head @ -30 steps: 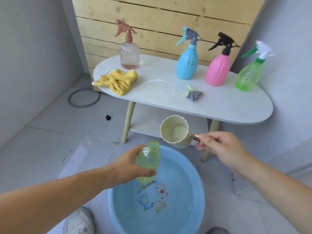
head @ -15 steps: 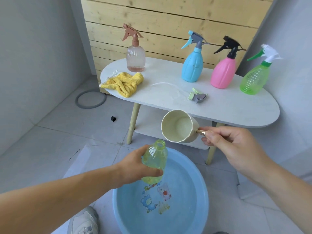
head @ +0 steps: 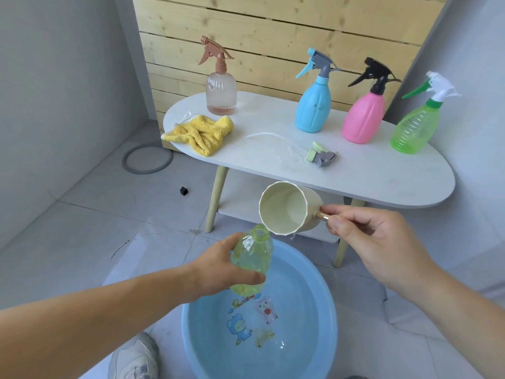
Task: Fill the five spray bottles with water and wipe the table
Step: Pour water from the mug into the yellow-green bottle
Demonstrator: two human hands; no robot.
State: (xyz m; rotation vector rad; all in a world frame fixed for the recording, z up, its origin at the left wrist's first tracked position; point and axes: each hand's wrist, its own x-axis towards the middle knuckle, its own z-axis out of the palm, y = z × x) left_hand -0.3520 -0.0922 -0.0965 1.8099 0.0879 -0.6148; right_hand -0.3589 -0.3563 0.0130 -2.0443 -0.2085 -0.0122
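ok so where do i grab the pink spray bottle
Around the pink spray bottle at its narrow neck, just under the trigger. Come from the near table edge: it stands upright, with the wooden wall close behind.

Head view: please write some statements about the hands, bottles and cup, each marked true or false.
1. The left hand holds an uncapped yellow-green bottle above the blue basin. True.
2. The right hand holds the cream cup by its handle. True.
3. The yellow cloth lies on the table. True.
4. Five bottles stand on the table. False: four do.
5. The cup is upright. False: it is tipped toward the bottle's neck.
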